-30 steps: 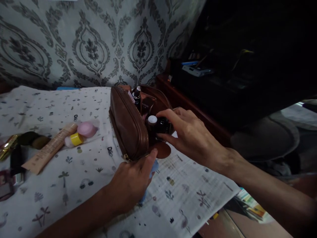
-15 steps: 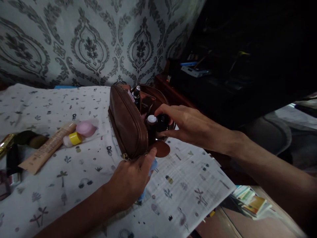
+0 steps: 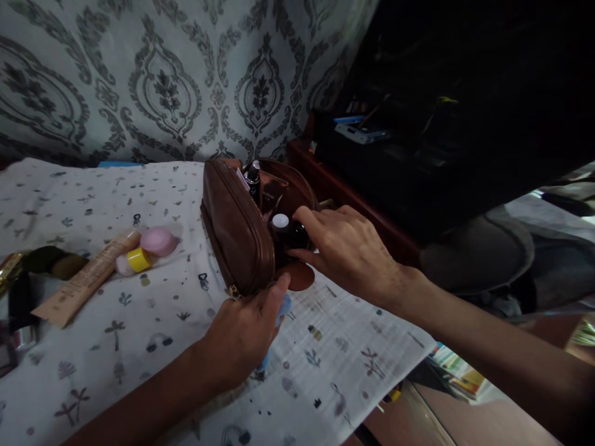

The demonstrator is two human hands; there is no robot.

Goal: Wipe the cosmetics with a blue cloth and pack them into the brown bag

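A brown leather cosmetic bag (image 3: 239, 229) lies unzipped on the patterned white cloth. My left hand (image 3: 248, 334) is closed at its near end, the thumb pressed by the zip and the other fingers hidden underneath. Something soft and light blue (image 3: 284, 306) shows beside that hand. My right hand (image 3: 351, 251) reaches into the opening from the right, thumb and fingers around a dark round container (image 3: 297, 235). Just left of it stands a dark bottle with a white top (image 3: 280, 222). Farther back in the bag are a silver-capped bottle (image 3: 253, 176) and a shiny brown packet (image 3: 272, 191).
On the cloth (image 3: 176, 384) to the left lie a beige tube (image 3: 88, 282), a pink rounded item (image 3: 158, 240) and a small yellow-banded bottle (image 3: 138, 260). Dark and gold items crowd the far left. The table edge drops off at right, above some books (image 3: 460, 371).
My right hand has shifted slightly down with its wrist lowered, still at the dark container. The view has moved a little. My left hand keeps its place on the bag.
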